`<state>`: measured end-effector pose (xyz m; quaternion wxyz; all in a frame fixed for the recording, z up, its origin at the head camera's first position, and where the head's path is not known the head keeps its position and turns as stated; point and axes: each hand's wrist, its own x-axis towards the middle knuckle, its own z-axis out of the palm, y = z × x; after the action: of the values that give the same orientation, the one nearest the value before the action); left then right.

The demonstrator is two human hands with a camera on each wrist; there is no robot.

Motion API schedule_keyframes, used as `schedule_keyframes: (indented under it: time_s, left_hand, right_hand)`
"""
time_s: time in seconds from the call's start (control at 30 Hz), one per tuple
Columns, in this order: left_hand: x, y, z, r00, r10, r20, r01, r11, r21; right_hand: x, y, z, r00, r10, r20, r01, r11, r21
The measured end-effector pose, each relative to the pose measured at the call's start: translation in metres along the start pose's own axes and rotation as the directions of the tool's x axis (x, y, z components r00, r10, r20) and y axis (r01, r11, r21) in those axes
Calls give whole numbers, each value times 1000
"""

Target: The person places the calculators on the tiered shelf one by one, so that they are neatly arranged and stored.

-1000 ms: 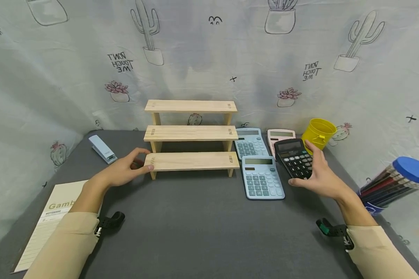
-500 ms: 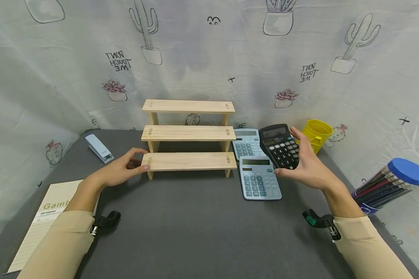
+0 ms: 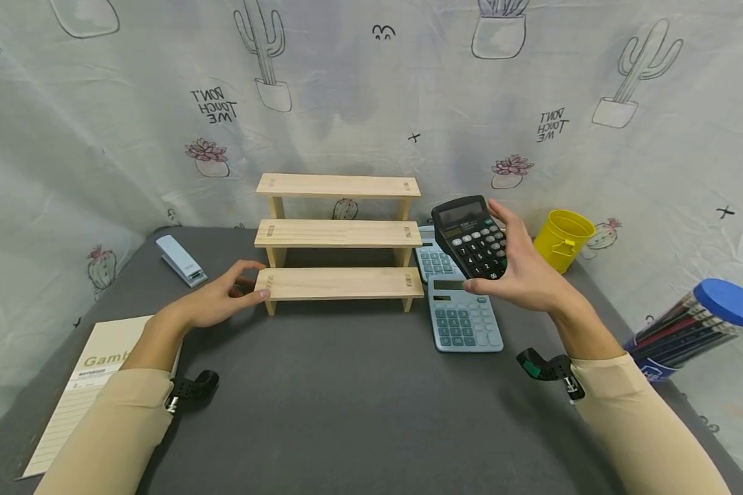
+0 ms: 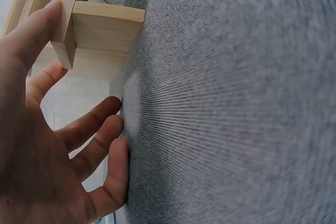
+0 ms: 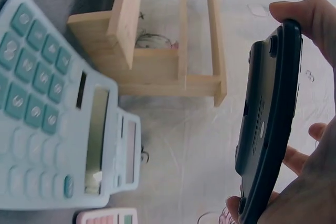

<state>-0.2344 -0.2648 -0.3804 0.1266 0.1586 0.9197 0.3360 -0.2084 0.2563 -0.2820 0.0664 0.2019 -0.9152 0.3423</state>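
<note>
My right hand (image 3: 523, 265) grips a black calculator (image 3: 470, 237) by its right side, raised off the table with its keys facing up toward the head camera. In the right wrist view the dark underside of the calculator (image 5: 265, 119) shows. Two light blue calculators lie under and beside it: a front one (image 3: 464, 326) and a rear one (image 3: 435, 260) partly covered. To their left stands a three-step wooden shelf (image 3: 340, 283). With thumb and index finger, my left hand (image 3: 213, 297) pinches the left end of its lowest step; the other fingers rest near the cloth (image 4: 113, 145).
A pink calculator (image 5: 107, 217) shows partly in the right wrist view. Behind my right hand stands a yellow bucket (image 3: 563, 240); a jar of pencils (image 3: 696, 330) leans at the right edge. A blue stapler (image 3: 181, 261) and a notebook (image 3: 87, 385) lie on the left.
My right hand has lifted the black calculator and carried it left toward the shelf, above the blue calculators. The left hand stays at the shelf's lowest step.
</note>
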Motion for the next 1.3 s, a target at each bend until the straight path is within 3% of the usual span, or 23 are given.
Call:
schedule_keyframes:
  time_s: [0.43, 0.67, 0.97, 1.3]
  left_hand:
    - [0, 1, 2, 999, -37, 5, 37, 999, 2]
    - [1, 1, 1, 1000, -30, -4, 30, 1000, 2]
    - [0, 0, 1, 1000, -21, -1, 21, 1000, -15]
    - [1, 0, 2, 999, -32, -7, 32, 999, 1]
  right_hand:
    - [29, -21, 15, 997, -72, 29, 71, 996, 60]
    - [49, -31, 28, 996, -95, 2, 94, 991, 98]
    - [79, -49, 41, 994, -103, -35, 104, 994, 29]
    - [112, -75, 58, 993, -119, -22, 118, 992, -52]
